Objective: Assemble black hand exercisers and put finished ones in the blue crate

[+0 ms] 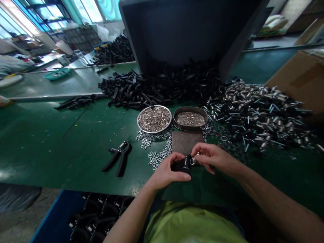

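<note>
Just nearer to you than the dark, square, flat plate (187,141), your left hand (167,170) is gripping a black, smooth, plastic-looking part (186,165), its thumb lying along the near side. Your right hand (215,158) is pinching a small, shiny, silvery piece (193,160) against the part's right end; blur is hiding its exact shape.

The black part is probably feeling light, stiff and sturdy, though its smooth skin may be sliding under bare fingers, so its thick body is offering the surest hold. The silvery piece is likely feeling hard and slippery, calling for a fingertip pinch on its outer side.

Mind the edges: loose, silvery metal nuts (157,158) are lying left of the plate, an oval, dark metal tin (189,128) is standing directly beyond it, and a heap of silver-and-black parts (253,111) is spreading to its right. The roomier stretch of green tabletop (83,145) is running left of the plate, past the nuts, where a black, V-shaped hand grip (120,157) is lying.
</note>
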The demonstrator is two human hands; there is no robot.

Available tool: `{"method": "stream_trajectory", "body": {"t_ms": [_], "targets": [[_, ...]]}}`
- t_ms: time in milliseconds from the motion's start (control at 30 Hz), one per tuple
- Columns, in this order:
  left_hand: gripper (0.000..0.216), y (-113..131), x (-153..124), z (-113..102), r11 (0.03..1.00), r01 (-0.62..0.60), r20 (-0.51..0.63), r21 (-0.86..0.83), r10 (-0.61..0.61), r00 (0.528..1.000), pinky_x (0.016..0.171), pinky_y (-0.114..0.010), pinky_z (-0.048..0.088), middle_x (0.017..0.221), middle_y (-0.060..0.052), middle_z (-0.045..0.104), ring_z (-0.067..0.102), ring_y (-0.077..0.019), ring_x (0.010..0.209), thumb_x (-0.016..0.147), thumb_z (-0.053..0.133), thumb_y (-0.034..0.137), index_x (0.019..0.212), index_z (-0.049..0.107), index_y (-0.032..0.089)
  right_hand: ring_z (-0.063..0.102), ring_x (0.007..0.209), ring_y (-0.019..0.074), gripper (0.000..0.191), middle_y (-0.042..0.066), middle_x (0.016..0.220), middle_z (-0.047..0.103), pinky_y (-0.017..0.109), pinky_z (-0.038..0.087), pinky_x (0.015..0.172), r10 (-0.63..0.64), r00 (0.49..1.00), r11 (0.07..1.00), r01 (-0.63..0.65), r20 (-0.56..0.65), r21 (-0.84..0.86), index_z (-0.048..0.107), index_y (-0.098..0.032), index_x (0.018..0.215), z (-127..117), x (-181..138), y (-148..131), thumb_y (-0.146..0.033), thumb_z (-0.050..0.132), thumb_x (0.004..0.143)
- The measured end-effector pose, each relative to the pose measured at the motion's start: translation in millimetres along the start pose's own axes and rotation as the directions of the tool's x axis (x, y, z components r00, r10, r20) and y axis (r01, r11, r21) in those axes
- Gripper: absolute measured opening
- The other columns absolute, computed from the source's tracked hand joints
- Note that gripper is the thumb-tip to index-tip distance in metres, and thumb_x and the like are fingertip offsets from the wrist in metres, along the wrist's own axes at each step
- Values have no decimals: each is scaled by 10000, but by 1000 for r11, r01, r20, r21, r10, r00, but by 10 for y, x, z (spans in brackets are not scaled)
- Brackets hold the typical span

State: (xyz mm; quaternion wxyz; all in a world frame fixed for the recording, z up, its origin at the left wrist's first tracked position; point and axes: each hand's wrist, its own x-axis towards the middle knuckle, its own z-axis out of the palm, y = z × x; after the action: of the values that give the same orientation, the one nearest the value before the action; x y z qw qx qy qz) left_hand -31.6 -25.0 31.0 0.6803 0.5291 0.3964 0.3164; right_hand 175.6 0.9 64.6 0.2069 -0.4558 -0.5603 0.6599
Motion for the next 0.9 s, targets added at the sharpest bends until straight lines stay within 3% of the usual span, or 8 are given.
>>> {"method": "stream_trajectory", "body": {"t_ms": [233,367,467,600,700,767,833,900], "targets": [[574,122,-22,51,933,13,-102,360,26,994,708,-280,391,874,-9,589,525,-176,803,513,818,423,966,559,185,506,454,90,180,-23,651,560,212,376,398,-91,980,974,49,-178,-223,555,-185,872,53,12,18,-349,543,800],[595,114,81,185,922,43,-337,386,98,936,754,-319,407,924,-40,606,548,-205,839,536,805,450,998,531,195,625,798,182,145,43,840,649,283,490,671,-408,805,850,163,-431,-501,607,-214,912,218,4,100,-301,525,828],[582,80,177,291,949,23,-463,313,131,877,798,-347,412,972,-68,611,560,-229,891,575,794,415,1038,519,195,614,607,151,350,20,789,656,273,494,571,-376,798,894,179,-471,-411,501,-233,1213,300,47,196,-357,414,898],[463,119,302,239,931,-128,-258,342,224,940,834,-358,416,1028,-84,627,564,-251,952,657,743,295,1086,589,210,664,825,202,334,61,994,681,314,522,713,-405,773,860,142,-488,-489,551,-221,1145,214,116,255,-378,472,861],[314,280,543,-118,842,-210,-112,497,302,947,842,-356,426,1029,-80,652,582,-236,925,753,656,279,1062,646,224,654,941,224,268,48,1019,696,340,502,806,-392,777,799,24,-492,-600,616,-237,1011,32,138,279,-382,443,865],[258,445,814,-531,730,-160,-204,664,383,901,857,-341,430,1049,-75,654,585,-215,934,821,570,256,1065,649,225,675,877,231,260,19,955,715,356,509,765,-322,832,728,-88,-453,-680,631,-264,959,-76,149,313,-375,413,869],[255,624,1122,-1033,550,105,-380,829,416,826,884,-294,424,1079,-56,644,577,-185,971,846,502,182,1047,654,221,686,827,240,253,-3,915,724,370,513,714,-263,866,632,-178,-425,-754,630,-287,930,-138,168,358,-359,397,865],[292,772,1396,-1545,506,249,-488,826,420,765,939,-313,391,1119,-97,615,540,-208,1053,846,461,128,1069,644,168,692,794,239,261,-19,894,727,368,515,666,-243,879,558,-220,-411,-800,624,-302,916,-154,195,405,-345,372,868]]}}
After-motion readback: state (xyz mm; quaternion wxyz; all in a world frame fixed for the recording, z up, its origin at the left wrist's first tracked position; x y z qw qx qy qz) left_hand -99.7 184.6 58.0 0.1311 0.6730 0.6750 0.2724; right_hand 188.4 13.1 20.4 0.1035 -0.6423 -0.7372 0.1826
